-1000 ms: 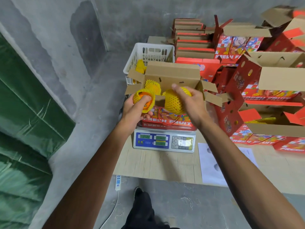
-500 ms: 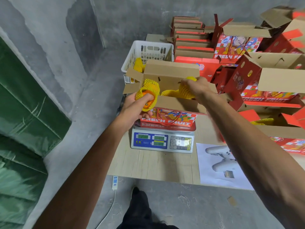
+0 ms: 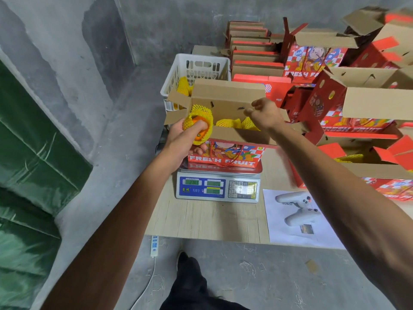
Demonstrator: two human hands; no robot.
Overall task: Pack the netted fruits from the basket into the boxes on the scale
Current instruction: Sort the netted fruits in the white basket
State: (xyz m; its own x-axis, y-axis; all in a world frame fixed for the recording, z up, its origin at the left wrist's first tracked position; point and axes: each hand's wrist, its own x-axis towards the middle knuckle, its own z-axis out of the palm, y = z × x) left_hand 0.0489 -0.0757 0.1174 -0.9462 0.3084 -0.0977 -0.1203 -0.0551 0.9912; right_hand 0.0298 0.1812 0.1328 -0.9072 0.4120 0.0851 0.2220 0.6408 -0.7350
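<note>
The left hand (image 3: 185,139) grips a netted fruit (image 3: 197,125) beside the box (image 3: 225,151) on the scale (image 3: 219,186), probably waiting its turn; its net's open end points up. The right hand (image 3: 264,114), released and empty, hovers above fruits already inside. Beyond both hands sits the basket (image 3: 196,63).

The right hand (image 3: 264,114) has let go of its netted fruit — a second ago it gripped one before the box (image 3: 225,151), half a second ago it was lowering it inside — and now hangs above the box with loose fingers, the fruit (image 3: 247,123) lying among the others within.
</note>
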